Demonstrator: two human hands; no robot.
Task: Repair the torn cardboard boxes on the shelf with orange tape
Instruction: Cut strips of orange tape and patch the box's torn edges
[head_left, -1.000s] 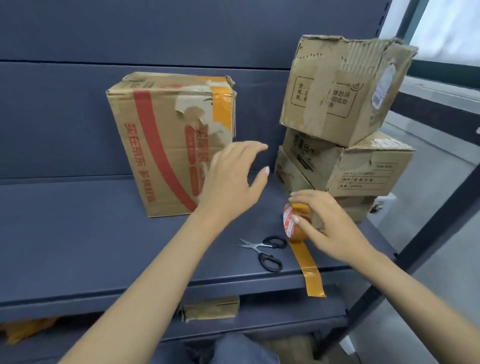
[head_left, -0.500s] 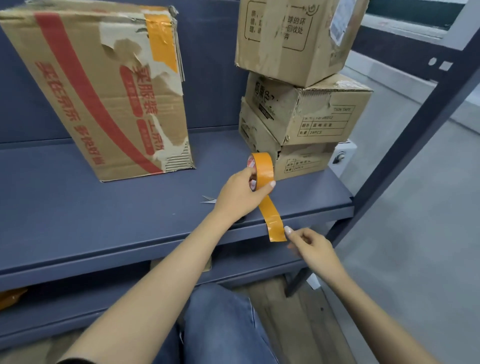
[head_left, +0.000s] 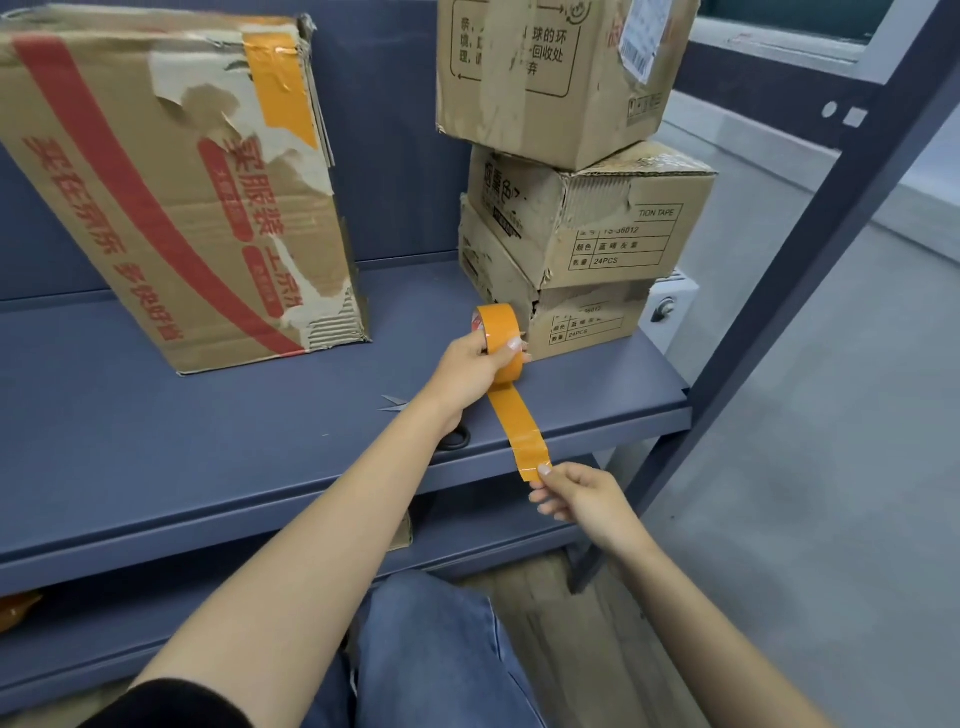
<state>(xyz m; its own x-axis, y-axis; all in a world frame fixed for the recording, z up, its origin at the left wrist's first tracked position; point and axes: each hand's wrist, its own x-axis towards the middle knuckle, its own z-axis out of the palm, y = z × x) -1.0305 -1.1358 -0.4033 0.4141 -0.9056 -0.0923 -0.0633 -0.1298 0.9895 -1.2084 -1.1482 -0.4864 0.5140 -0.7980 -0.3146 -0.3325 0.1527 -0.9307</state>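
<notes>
My left hand grips the orange tape roll above the blue shelf. A strip of tape runs down from the roll to my right hand, which pinches its free end just past the shelf's front edge. A large torn box with red print stands at the left, an orange tape patch on its top right corner. Three worn boxes are stacked at the right: top, middle, bottom.
Scissors lie on the shelf, mostly hidden under my left forearm. A shelf upright slants at the right. A lower shelf sits below, and my jeans-clad leg is beneath it. Grey floor lies to the right.
The tape roll went from my right hand to my left hand and was lifted off the shelf. My right hand took the strip's end and drew it downward. The view tilted down.
</notes>
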